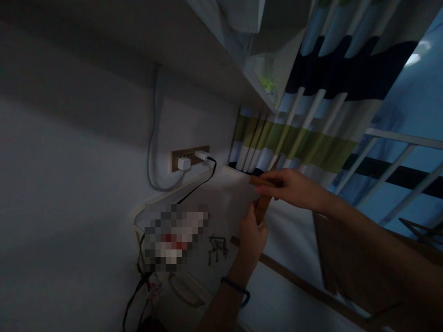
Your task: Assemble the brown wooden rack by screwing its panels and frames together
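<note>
On the shelf [207, 69] above, something yellow-green [267, 85] shows near the edge; whether a container holds it is too dim to tell. A loose cluster of thin metal screws or bolts [217, 246] lies directly on the smooth, pale worktop [231, 196], near a brown, straight-edged wooden strip [294, 279].

The flat wooden slat [263, 210] is held up over the worktop, tilted, with a shorter wooden piece [255, 180] lying across it. The left hand [254, 230], a dark wristband [235, 286] below it, is wrapped round the slat's lower end, thumb side up. The right hand [285, 184] comes in from the side, its thumb and fingers pinching the shorter piece at the crossing. Whether the two pieces are joined cannot be told.
</note>
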{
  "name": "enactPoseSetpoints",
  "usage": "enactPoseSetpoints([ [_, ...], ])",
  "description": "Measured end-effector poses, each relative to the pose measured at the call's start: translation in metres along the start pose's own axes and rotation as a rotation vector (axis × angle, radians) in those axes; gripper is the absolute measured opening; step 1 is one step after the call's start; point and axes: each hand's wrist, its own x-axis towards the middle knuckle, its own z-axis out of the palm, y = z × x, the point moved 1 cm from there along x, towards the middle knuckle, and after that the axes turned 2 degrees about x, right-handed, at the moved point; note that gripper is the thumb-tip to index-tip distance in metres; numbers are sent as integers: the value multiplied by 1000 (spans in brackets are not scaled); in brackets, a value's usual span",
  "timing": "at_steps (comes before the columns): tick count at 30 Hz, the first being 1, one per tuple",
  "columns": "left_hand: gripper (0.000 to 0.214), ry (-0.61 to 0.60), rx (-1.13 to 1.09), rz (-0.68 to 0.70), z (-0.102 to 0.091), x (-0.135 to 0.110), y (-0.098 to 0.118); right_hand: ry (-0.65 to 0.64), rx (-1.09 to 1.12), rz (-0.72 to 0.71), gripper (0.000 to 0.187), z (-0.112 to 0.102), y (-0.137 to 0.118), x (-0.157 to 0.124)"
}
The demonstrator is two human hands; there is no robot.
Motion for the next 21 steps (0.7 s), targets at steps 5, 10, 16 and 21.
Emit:
enactPoseSetpoints([
  [5, 32, 33, 6, -11, 1, 0, -1, -28, 109, 7, 37, 1, 5, 1],
  [10, 27, 32, -88, -28, 2, -1, -2, -70, 241, 4, 32, 2, 7, 0],
  [16, 25, 12, -129, -21, 2, -2, -2, -72, 347, 65, 32, 4, 8, -1],
  [21, 37, 12, -146, 0, 0, -2, -1, -89, 347, 98, 38, 1, 6, -2],
])
